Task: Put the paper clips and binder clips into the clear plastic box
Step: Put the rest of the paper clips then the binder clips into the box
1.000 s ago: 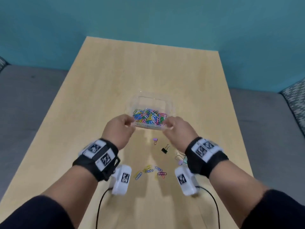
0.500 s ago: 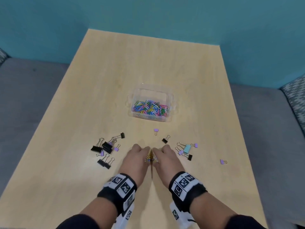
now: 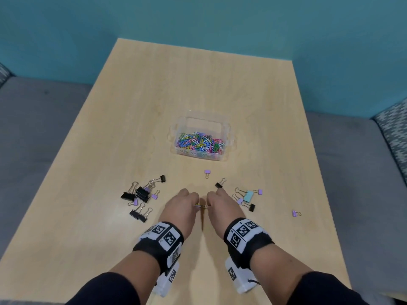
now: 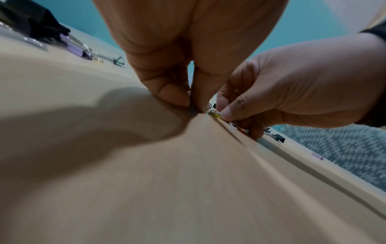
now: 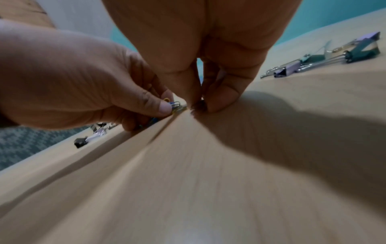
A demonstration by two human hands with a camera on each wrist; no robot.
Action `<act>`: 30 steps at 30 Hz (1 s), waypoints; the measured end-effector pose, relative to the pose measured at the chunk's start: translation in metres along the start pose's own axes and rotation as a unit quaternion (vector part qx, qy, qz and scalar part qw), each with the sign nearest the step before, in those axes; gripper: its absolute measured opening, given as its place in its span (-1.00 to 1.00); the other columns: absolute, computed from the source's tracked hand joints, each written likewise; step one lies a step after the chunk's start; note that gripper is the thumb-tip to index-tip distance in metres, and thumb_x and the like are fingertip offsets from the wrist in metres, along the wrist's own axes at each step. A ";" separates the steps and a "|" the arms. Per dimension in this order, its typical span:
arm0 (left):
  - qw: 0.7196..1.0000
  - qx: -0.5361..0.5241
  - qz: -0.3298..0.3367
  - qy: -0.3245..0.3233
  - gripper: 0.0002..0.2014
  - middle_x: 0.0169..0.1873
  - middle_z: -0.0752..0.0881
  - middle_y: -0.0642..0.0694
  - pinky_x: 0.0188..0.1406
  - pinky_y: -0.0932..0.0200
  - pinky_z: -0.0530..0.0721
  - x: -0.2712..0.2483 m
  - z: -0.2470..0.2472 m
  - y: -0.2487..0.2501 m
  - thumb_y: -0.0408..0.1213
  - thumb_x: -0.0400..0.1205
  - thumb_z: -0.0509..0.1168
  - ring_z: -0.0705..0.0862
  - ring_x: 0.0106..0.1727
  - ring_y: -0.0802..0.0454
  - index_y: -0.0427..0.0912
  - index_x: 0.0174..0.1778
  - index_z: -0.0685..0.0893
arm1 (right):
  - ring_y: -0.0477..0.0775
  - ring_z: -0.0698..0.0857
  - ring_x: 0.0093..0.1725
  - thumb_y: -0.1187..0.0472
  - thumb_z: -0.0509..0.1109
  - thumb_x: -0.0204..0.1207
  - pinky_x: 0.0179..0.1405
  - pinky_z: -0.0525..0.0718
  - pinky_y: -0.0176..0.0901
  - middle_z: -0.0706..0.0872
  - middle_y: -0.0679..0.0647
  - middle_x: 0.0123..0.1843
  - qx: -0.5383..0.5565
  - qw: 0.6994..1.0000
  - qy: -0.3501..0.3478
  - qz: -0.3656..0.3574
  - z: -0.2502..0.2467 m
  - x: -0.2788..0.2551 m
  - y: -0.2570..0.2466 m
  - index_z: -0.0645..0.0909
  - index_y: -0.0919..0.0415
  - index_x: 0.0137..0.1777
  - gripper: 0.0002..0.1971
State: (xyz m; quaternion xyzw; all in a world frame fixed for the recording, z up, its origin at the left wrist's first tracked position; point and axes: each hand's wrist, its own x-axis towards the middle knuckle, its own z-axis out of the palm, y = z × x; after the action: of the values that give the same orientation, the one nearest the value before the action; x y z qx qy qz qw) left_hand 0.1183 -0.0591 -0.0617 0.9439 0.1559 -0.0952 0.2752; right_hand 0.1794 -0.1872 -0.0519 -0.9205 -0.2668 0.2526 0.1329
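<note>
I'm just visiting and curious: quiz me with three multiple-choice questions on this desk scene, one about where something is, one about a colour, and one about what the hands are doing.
1. Where is the clear plastic box?
A. mid-table, beyond both hands
B. off the table
C. under the left hand

2. What colour is the largest binder clip to the right of the hands?
A. red
B. light teal
C. white

3. What is the grip of each hand?
A. flat and idle
B. lifting the box
C. pinching small paper clips on the wooden table

Answers: 1 A, the box sits past the fingertips. 2 B, its body is pale teal. 3 C, left hand and right hand have fingertips pressed together on clips.
</note>
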 end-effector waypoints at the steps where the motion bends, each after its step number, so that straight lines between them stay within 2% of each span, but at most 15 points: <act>1: 1.000 0.000 -0.004 0.002 -0.90 -0.26 0.40 -0.01 -0.34 0.14 0.36 0.000 0.001 -0.002 -0.24 0.63 0.26 0.46 -0.31 -0.08 -0.18 -0.16 0.56 | 0.16 0.48 -0.26 0.42 0.18 0.50 -0.41 0.37 -0.08 0.44 0.10 -0.07 0.009 1.000 -0.002 0.008 -0.002 0.001 0.002 0.40 0.17 -0.16 -0.87; 3: 1.000 0.004 -0.010 0.002 -0.87 -0.25 0.44 -0.03 -0.35 0.12 0.43 0.000 0.001 -0.005 -0.22 0.64 0.26 0.52 -0.31 -0.11 -0.20 -0.17 0.55 | 0.16 0.55 -0.18 0.33 0.25 0.53 -0.27 0.52 -0.06 0.46 0.09 -0.02 0.038 0.999 -0.016 0.012 -0.006 0.002 0.005 0.49 0.17 -0.06 -0.94; 6: 1.000 -0.006 -0.011 0.002 -0.85 -0.25 0.48 -0.04 -0.32 0.09 0.51 0.001 -0.001 -0.008 -0.20 0.63 0.27 0.57 -0.27 -0.14 -0.20 -0.17 0.57 | 0.13 0.55 -0.10 0.25 0.37 0.49 -0.13 0.55 -0.07 0.43 0.05 0.12 0.024 0.997 -0.059 -0.033 -0.009 0.002 0.010 0.49 0.11 0.18 -0.73; 11: 0.999 -0.027 -0.023 -0.004 -0.85 -0.25 0.52 -0.05 -0.31 0.08 0.51 0.005 -0.002 -0.010 -0.17 0.63 0.28 0.59 -0.26 -0.12 -0.15 -0.21 0.58 | 0.12 0.37 -0.33 0.27 0.27 0.60 -0.29 0.44 -0.06 0.41 0.13 0.06 -0.035 0.996 -0.052 -0.070 -0.010 0.006 0.009 0.39 0.16 -0.02 -0.91; 15: 0.998 -0.044 -0.038 -0.007 -0.84 -0.26 0.51 -0.02 -0.35 0.12 0.40 0.007 -0.002 -0.012 -0.18 0.63 0.26 0.56 -0.28 -0.07 -0.16 -0.23 0.58 | 0.00 0.29 -0.50 0.26 0.23 0.64 -0.41 0.40 -0.05 0.31 0.05 -0.06 -0.077 0.992 -0.049 -0.089 -0.011 0.011 0.010 0.24 0.07 -0.13 -0.79; 17: 0.998 -0.051 -0.042 -0.007 -0.83 -0.28 0.50 -0.01 -0.35 0.12 0.37 0.007 -0.003 -0.012 -0.18 0.63 0.25 0.55 -0.28 -0.06 -0.16 -0.23 0.57 | 0.03 0.31 -0.51 0.33 0.26 0.59 -0.50 0.36 -0.08 0.34 0.05 -0.06 -0.106 0.988 -0.052 -0.097 -0.011 0.013 0.010 0.24 0.06 -0.12 -0.75; 19: 0.997 -0.053 -0.047 -0.013 -0.81 -0.27 0.51 -0.03 -0.34 0.11 0.38 0.009 -0.004 -0.011 -0.18 0.64 0.24 0.56 -0.27 -0.07 -0.17 -0.25 0.56 | 0.13 0.41 -0.46 0.39 0.29 0.51 -0.53 0.33 -0.09 0.43 0.11 -0.01 -0.140 0.982 -0.065 -0.107 -0.014 0.014 0.009 0.32 0.11 -0.03 -0.78; 21: 0.997 -0.052 -0.051 -0.022 -0.81 -0.24 0.53 -0.06 -0.33 0.10 0.40 0.011 -0.006 -0.010 -0.19 0.65 0.24 0.57 -0.25 -0.10 -0.18 -0.25 0.54 | 0.23 0.56 -0.27 0.33 0.36 0.49 -0.45 0.40 -0.05 0.48 0.19 0.07 -0.169 0.974 -0.078 -0.131 -0.018 0.015 0.007 0.37 0.20 0.12 -0.72; 24: 0.997 -0.046 -0.057 -0.033 -0.81 -0.21 0.54 -0.08 -0.30 0.10 0.39 0.014 -0.009 -0.007 -0.19 0.66 0.22 0.57 -0.21 -0.10 -0.20 -0.21 0.55 | 0.28 0.61 -0.04 0.28 0.40 0.48 -0.35 0.44 -0.01 0.49 0.25 0.15 -0.204 0.963 -0.083 -0.152 -0.024 0.015 0.003 0.36 0.26 0.25 -0.60; 27: 0.996 -0.035 -0.066 -0.042 -0.82 -0.16 0.56 -0.10 -0.25 0.09 0.42 0.017 -0.011 -0.004 -0.19 0.68 0.19 0.57 -0.18 -0.09 -0.21 -0.15 0.56 | 0.28 0.60 0.02 0.17 0.41 0.50 -0.33 0.45 0.01 0.52 0.26 0.16 -0.246 0.954 -0.069 -0.158 -0.026 0.015 0.001 0.36 0.30 0.28 -0.56; 30: 0.996 -0.035 -0.074 -0.041 -0.82 -0.15 0.58 -0.12 -0.25 0.10 0.42 0.018 -0.012 -0.003 -0.19 0.69 0.18 0.58 -0.18 -0.09 -0.18 -0.18 0.52 | 0.29 0.61 0.01 0.15 0.44 0.48 -0.33 0.45 0.02 0.55 0.28 0.13 -0.274 0.945 -0.067 -0.163 -0.027 0.016 -0.001 0.37 0.34 0.29 -0.52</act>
State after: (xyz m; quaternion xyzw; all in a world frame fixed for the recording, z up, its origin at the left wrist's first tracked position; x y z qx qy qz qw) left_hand 0.1356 -0.0455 -0.0582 0.9150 0.2169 -0.1484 0.3062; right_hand 0.2056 -0.1808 -0.0353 -0.8461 -0.4806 0.2056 -0.1037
